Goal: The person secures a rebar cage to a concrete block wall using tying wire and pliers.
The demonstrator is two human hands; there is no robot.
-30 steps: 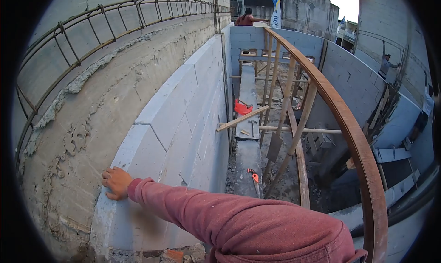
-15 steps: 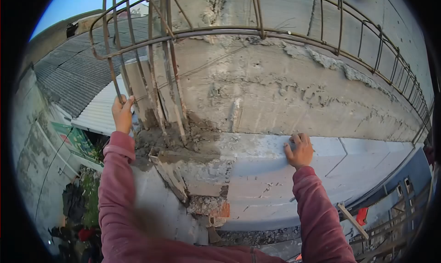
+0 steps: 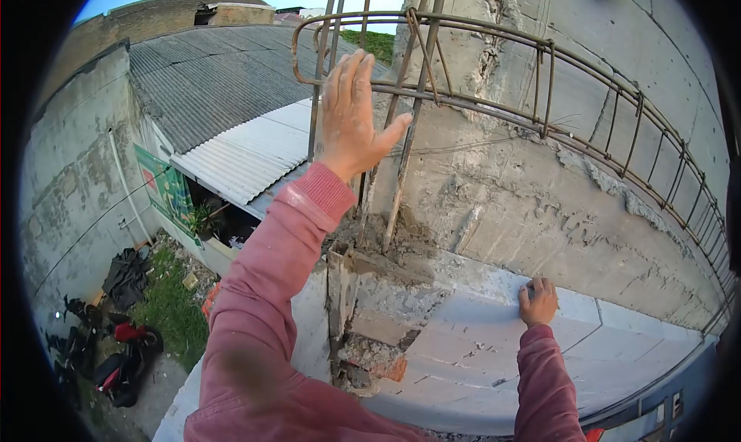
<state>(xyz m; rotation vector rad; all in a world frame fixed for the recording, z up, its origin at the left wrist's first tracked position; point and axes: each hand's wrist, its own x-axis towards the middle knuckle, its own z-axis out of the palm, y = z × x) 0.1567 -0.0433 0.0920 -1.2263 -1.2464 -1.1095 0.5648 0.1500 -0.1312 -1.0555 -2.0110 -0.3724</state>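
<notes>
My left hand is raised in front of the upright rebar rods, fingers stretched up and thumb out to the right, with nothing held. Whether its palm touches a rod is hard to tell. My right hand rests on the top edge of the white block wall, its fingers curled over the edge. Behind the wall stands rough grey concrete. A long rebar cage runs across it from the uprights to the right. Wet-looking mortar lies around the feet of the uprights.
Far below at the left are motorcycles, grass and a dark tarp. A corrugated roof and a grey wall stand beyond. Broken brick shows under the wall's left end.
My left hand has let go of the thin upright rod, risen and opened. My right hand stays on the wall edge. The view has turned left, showing more roof and ground.
</notes>
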